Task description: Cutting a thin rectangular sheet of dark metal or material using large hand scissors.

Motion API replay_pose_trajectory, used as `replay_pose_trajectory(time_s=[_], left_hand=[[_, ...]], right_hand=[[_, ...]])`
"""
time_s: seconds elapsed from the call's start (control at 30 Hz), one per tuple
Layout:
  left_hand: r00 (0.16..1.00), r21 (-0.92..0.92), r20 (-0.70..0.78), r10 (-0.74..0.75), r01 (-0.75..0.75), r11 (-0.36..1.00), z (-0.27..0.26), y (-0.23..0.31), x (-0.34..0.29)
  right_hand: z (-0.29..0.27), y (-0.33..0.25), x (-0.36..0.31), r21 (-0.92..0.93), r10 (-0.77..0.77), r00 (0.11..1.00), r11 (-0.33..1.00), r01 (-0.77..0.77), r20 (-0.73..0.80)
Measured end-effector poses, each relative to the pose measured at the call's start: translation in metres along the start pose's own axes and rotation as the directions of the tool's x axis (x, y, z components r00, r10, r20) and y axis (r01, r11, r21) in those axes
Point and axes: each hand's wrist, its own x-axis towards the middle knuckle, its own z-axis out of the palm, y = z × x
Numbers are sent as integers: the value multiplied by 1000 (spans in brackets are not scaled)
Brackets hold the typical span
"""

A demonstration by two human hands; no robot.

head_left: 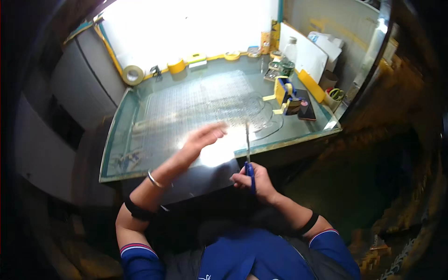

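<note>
My right hand (256, 181) is closed around the blue handle of what look like scissors (248, 144). Their long, thin metal blades point away from me, past the near edge of the glass-topped table (186, 176). My left hand (204, 138) is held over the glass, left of the blades, with fingers stretched out and nothing visible in them; it is slightly blurred. A silvery bangle (153, 179) circles my left wrist. Beyond both hands, a pale sheet with a fine grid (186, 102) spreads over the tabletop. A thin dark cord (275, 132) curves at its right side.
At the right stand a blue-and-yellow tape dispenser (283, 91), a dark phone (306, 108), a clear bottle (290, 49) and a cup of tools (332, 100). Tape rolls (133, 74) and a yellow roll (177, 66) line the back edge, before a bright panel (186, 28).
</note>
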Motion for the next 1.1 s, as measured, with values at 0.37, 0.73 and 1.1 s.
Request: replay_pose_trajectory(time_s=[0.37,0.73,1.1], left_hand=[[957,-647,-14,-289,211,733,82,-142,-59],[928,-654,-284,-241,-5,756,79,-135,-29],[914,-587,-344,-214,-31,809,82,-141,-31]], right_hand=[[-31,23,-50,-90,63,982,995,-47,180],[-25,20,-82,333,377,766,736,-589,520],[-19,16,-73,387,401,763,685,-617,507]])
